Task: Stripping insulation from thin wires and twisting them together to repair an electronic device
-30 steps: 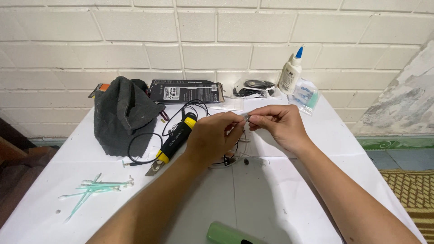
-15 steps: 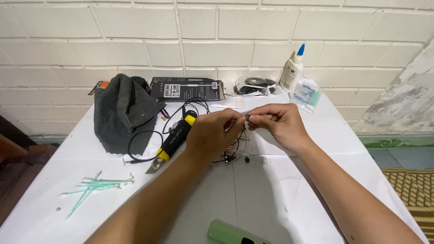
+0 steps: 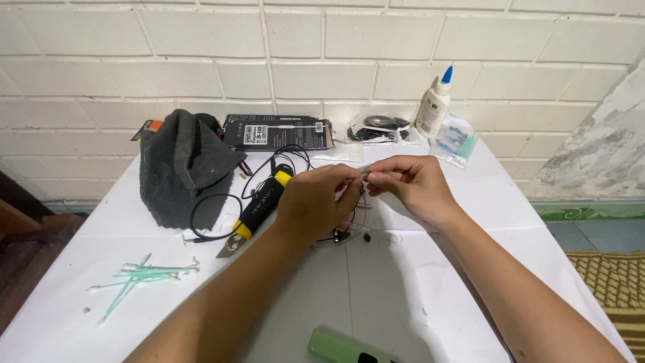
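The white counter (image 3: 470, 222) is carrying a dark cloth (image 3: 181, 168) at far left, a black box (image 3: 279, 132) and a glue bottle (image 3: 433, 107) along the far edge, a yellow-and-black knife (image 3: 259, 208) and green swabs (image 3: 144, 275) near left. Mid-counter, the left hand (image 3: 316, 202) and right hand (image 3: 413, 185) are pinching a thin wire (image 3: 366, 176) between closed fingertips, held just above the counter. It is looking light, limp and fragile, best taken gently near its end.

Flat black box (image 3: 279, 132) by the wall, clear plastic packets (image 3: 456, 141) beside white glue bottle (image 3: 433, 105)
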